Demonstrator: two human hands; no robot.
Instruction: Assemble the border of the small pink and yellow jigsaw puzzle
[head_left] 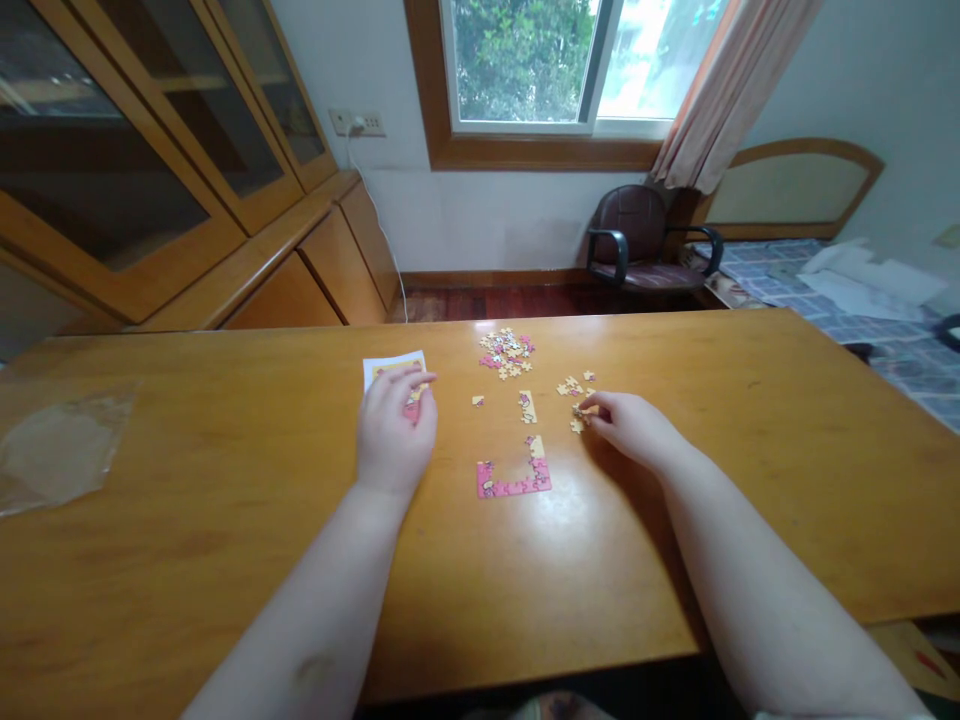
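My left hand rests over a printed picture sheet, its fingers apart and covering much of the print. On the right, my right hand has its fingertips pinched at a small jigsaw puzzle piece in a loose group of yellowish pieces. Between the hands lies a joined pink puzzle edge, with a corner at each end and a short yellow side rising at right. Above it are a joined yellow strip and a single piece. Farther back sits a pile of mixed pieces.
A clear plastic bag lies at the left of the wooden table. Beyond the table stand a glass-door cabinet, an office chair and a bed. A white cord hangs from the wall outlet.
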